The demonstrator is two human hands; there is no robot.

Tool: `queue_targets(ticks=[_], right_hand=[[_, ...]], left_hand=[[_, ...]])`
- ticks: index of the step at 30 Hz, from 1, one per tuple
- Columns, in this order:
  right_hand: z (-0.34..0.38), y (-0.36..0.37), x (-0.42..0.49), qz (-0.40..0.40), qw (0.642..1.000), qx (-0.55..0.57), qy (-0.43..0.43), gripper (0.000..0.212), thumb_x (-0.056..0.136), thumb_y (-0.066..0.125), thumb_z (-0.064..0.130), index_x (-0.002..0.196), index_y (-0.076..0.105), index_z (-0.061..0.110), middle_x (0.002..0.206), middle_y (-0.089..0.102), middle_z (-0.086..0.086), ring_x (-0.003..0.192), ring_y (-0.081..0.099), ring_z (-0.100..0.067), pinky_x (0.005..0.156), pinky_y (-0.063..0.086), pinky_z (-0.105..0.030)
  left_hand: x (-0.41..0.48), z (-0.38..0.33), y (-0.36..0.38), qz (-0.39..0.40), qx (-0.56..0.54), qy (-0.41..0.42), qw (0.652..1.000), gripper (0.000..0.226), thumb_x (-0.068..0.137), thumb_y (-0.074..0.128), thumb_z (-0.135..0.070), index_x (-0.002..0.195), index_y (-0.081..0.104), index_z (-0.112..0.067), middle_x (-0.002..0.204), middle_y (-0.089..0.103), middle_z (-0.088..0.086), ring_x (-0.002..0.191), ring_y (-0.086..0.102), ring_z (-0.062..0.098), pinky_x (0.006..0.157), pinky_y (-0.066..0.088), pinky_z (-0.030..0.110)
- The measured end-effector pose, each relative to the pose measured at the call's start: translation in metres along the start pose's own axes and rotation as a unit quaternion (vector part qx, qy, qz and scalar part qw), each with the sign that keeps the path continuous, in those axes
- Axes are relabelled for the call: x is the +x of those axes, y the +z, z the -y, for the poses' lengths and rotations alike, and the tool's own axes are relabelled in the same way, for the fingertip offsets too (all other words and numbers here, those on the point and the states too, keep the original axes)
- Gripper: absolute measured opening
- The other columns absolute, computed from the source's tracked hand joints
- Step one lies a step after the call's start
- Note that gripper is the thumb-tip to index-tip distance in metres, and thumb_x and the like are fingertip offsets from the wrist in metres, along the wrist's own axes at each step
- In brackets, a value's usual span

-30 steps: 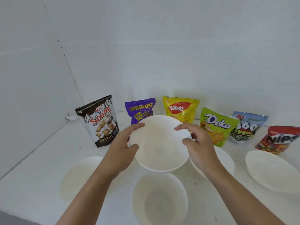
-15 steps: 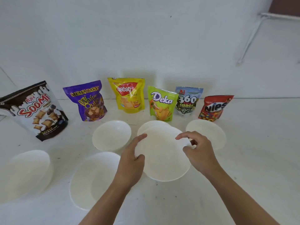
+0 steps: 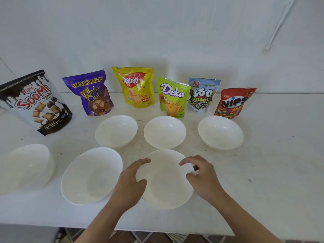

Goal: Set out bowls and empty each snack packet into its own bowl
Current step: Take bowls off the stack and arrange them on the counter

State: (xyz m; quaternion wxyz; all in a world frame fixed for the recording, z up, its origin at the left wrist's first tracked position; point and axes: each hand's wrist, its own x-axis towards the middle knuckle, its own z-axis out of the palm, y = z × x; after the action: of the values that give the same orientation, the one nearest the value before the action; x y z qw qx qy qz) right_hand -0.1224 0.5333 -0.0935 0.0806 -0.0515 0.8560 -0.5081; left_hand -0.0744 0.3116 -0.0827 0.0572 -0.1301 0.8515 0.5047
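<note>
Several white bowls stand on the white table (image 3: 271, 172). My left hand (image 3: 130, 181) and my right hand (image 3: 201, 176) hold the rim of the near-centre bowl (image 3: 166, 183), which sits low on the table. Other bowls lie at the far left (image 3: 24, 167), left of centre (image 3: 91, 174), and in a back row: left (image 3: 116, 131), middle (image 3: 164, 131), right (image 3: 220, 132). Along the wall stand the snack packets: Soomi (image 3: 37, 102), Wafer Qube (image 3: 91, 93), Nabati (image 3: 135, 86), Deka (image 3: 171, 97), 360 Kuaci (image 3: 202, 95) and Nips (image 3: 233, 102).
The table's front edge (image 3: 175, 230) runs just below my forearms, with tiled floor beneath. A white wall (image 3: 157, 32) stands behind the packets, and a white pipe (image 3: 278, 23) slants down it at the upper right.
The bowl in my hands has come down and toward me, from in front of the back row to the table's near centre. The view has swung right and now takes in all the packets.
</note>
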Motion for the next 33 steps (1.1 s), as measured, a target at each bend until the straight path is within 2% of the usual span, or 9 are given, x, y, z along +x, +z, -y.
queue_targets(ticks=[5, 10, 14, 16, 18, 21, 24, 27, 33], right_hand=[[0.000, -0.003, -0.003, 0.013, 1.000, -0.020, -0.006, 0.045, 0.073, 0.059, -0.009, 0.096, 0.071, 0.029, 0.098, 0.061, 0.006, 0.081, 0.053, 0.012, 0.066, 0.041, -0.004], [0.001, -0.008, -0.004, 0.010, 1.000, -0.011, -0.008, 0.039, 0.076, 0.068, 0.000, 0.092, 0.069, 0.035, 0.109, 0.061, 0.016, 0.100, 0.059, 0.004, 0.074, 0.048, -0.009], [0.016, -0.009, 0.003, -0.030, 0.998, -0.021, -0.051, 0.030, 0.079, 0.074, 0.008, 0.091, 0.069, 0.036, 0.110, 0.059, 0.018, 0.106, 0.054, 0.009, 0.085, 0.040, -0.006], [0.029, -0.008, 0.009, -0.045, 0.996, -0.010, -0.077, 0.028, 0.082, 0.072, 0.008, 0.091, 0.069, 0.034, 0.110, 0.060, 0.017, 0.107, 0.053, 0.009, 0.085, 0.037, -0.006], [0.047, -0.003, 0.016, -0.046, 0.993, 0.016, -0.103, 0.026, 0.083, 0.071, 0.007, 0.091, 0.069, 0.031, 0.108, 0.062, 0.017, 0.109, 0.055, 0.005, 0.090, 0.039, -0.012], [0.077, 0.011, 0.027, -0.021, 0.991, 0.055, -0.123, 0.022, 0.087, 0.068, 0.009, 0.093, 0.070, 0.031, 0.106, 0.066, 0.016, 0.106, 0.060, 0.000, 0.091, 0.046, -0.023], [0.110, 0.033, 0.038, 0.017, 0.986, 0.096, -0.132, 0.019, 0.090, 0.067, 0.011, 0.093, 0.071, 0.029, 0.099, 0.070, 0.013, 0.094, 0.065, -0.001, 0.082, 0.053, -0.024], [0.141, 0.065, 0.049, 0.058, 0.980, 0.114, -0.150, 0.017, 0.090, 0.067, 0.010, 0.092, 0.072, 0.026, 0.091, 0.070, 0.011, 0.083, 0.064, -0.005, 0.069, 0.049, -0.015], [0.192, 0.154, 0.069, 0.143, 0.968, 0.089, -0.187, 0.015, 0.090, 0.065, 0.011, 0.090, 0.071, 0.026, 0.091, 0.070, 0.008, 0.081, 0.065, -0.006, 0.066, 0.049, -0.015]], left_hand=[[-0.002, -0.002, 0.003, 0.006, 0.050, 0.031, 0.998, 0.066, 0.083, 0.056, 0.003, 0.132, 0.053, -0.041, 0.121, 0.048, -0.029, 0.115, 0.050, 0.014, 0.097, 0.050, 0.033], [-0.001, -0.008, 0.002, 0.014, 0.048, 0.050, 0.998, 0.059, 0.088, 0.059, -0.001, 0.128, 0.052, -0.043, 0.123, 0.046, -0.027, 0.116, 0.045, 0.007, 0.100, 0.040, 0.025], [0.006, -0.014, -0.011, -0.001, 0.016, 0.084, 0.996, 0.045, 0.094, 0.063, -0.012, 0.130, 0.057, -0.039, 0.132, 0.051, -0.026, 0.122, 0.046, -0.001, 0.108, 0.039, 0.025], [0.010, -0.022, -0.024, -0.021, -0.013, 0.102, 0.994, 0.037, 0.096, 0.064, -0.018, 0.125, 0.061, -0.040, 0.131, 0.055, -0.025, 0.122, 0.051, -0.004, 0.103, 0.043, 0.019], [0.012, -0.032, -0.042, -0.053, -0.020, 0.116, 0.992, 0.027, 0.097, 0.063, -0.022, 0.118, 0.064, -0.039, 0.125, 0.060, -0.024, 0.115, 0.058, -0.004, 0.086, 0.048, 0.009], [0.014, -0.041, -0.074, -0.109, -0.029, 0.126, 0.986, 0.018, 0.098, 0.061, -0.021, 0.106, 0.068, -0.036, 0.102, 0.069, -0.014, 0.098, 0.065, 0.002, 0.071, 0.049, 0.010], [0.011, -0.039, -0.111, -0.154, -0.022, 0.119, 0.981, 0.016, 0.099, 0.060, -0.024, 0.101, 0.069, -0.038, 0.091, 0.069, -0.006, 0.089, 0.066, 0.003, 0.071, 0.050, 0.017], [0.005, -0.024, -0.153, -0.204, -0.019, 0.096, 0.974, 0.015, 0.098, 0.061, -0.026, 0.098, 0.069, -0.039, 0.087, 0.069, -0.006, 0.086, 0.067, 0.005, 0.071, 0.050, 0.019], [-0.012, 0.033, -0.228, -0.307, -0.007, 0.041, 0.951, 0.016, 0.097, 0.062, -0.020, 0.095, 0.069, -0.034, 0.089, 0.068, -0.007, 0.088, 0.064, 0.001, 0.071, 0.047, 0.019]])
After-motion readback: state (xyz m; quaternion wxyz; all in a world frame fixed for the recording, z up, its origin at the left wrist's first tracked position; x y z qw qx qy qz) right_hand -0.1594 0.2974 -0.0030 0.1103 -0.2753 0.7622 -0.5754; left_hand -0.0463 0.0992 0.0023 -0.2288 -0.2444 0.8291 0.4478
